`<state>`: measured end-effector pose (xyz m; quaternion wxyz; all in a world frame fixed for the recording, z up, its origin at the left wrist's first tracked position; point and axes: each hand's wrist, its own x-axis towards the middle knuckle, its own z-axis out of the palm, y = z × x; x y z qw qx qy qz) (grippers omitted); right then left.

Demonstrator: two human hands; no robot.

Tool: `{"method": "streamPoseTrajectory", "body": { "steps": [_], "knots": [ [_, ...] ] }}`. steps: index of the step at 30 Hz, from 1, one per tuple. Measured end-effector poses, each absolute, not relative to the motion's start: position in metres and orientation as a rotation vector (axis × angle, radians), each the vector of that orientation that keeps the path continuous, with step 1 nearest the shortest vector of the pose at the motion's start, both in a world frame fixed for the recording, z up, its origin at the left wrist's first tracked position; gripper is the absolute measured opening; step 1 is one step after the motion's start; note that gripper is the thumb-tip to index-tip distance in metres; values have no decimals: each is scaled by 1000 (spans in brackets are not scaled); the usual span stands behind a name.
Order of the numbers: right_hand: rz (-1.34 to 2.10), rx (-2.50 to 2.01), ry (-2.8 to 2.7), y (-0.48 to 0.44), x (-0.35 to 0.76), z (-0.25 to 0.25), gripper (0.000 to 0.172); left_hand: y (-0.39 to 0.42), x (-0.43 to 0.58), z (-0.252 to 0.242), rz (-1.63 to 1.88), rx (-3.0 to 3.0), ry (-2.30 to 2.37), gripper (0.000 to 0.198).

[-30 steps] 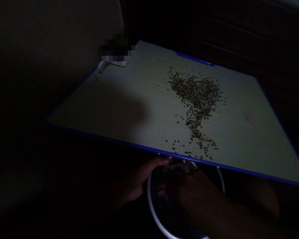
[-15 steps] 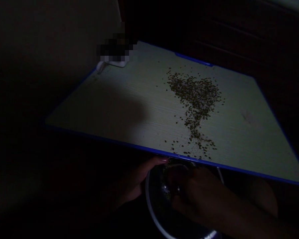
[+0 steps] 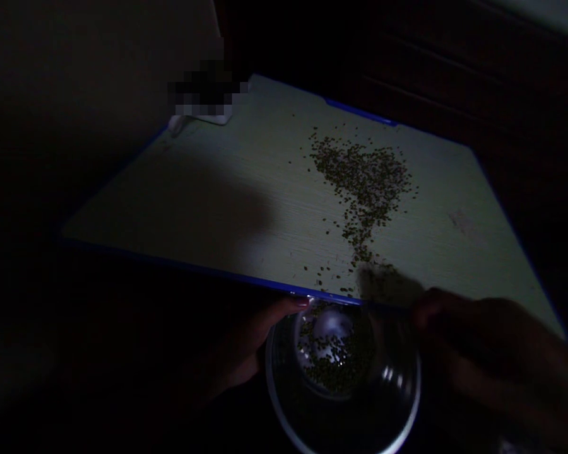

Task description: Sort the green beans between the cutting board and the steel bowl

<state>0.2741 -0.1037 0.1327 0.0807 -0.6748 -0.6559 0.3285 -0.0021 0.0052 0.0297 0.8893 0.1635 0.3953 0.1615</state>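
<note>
A pale board with a blue rim point(image 3: 208, 208) lies lit in a dark room, with a spread of small green-brown grains point(image 3: 364, 183) on its right half, trailing to its near edge. Just below that edge sits a shiny metal bowl point(image 3: 284, 403) with some grains inside. My left hand point(image 3: 246, 347) grips the bowl's left rim, thumb up against the board's edge. My right hand point(image 3: 483, 353) is blurred at the bowl's right side, fingers reaching over the board's near edge by the grain trail. Whether it holds anything is not visible.
A small white object point(image 3: 199, 116) stands at the board's far left corner, partly pixelated. A broad shadow covers the board's left part. Everything around the board is dark, with dark furniture faintly showing behind it.
My right hand has come out of the bowl and moved right and up to the board's near edge. The bowl's inside with grains now shows. The view has shifted slightly left.
</note>
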Motion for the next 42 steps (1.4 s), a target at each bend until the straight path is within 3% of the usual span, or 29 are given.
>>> {"method": "streamPoseTrajectory", "body": {
  "steps": [2,4,11,14,17,23,28,34,42],
  "knots": [
    [750,-2169,-1729,-95,314,149,50,7,-2,32,333,322,986,48],
    [495,-2344,-1565,-80,351,156,62,7,-2,32,332,341,1013,57],
    [407,-2501,-1489,-50,407,129,55,4,-2,33,358,353,970,43],
    [311,-2482,-1491,-58,398,129,53,6,-1,43,365,374,1035,31],
    [335,-2377,-1558,-75,366,137,45,8,-1,48,375,369,1029,31],
    [514,-1837,-2359,-103,255,110,27,5,-4,33,349,371,947,28],
    [274,-1800,-2557,-95,219,74,55,2,-5,18,382,340,920,24],
    [126,-1762,-2659,-90,220,69,59,1,-4,16,397,339,924,35],
    [-18,-1722,-2657,-89,213,66,47,0,-2,20,390,310,931,38]
  ]
}}
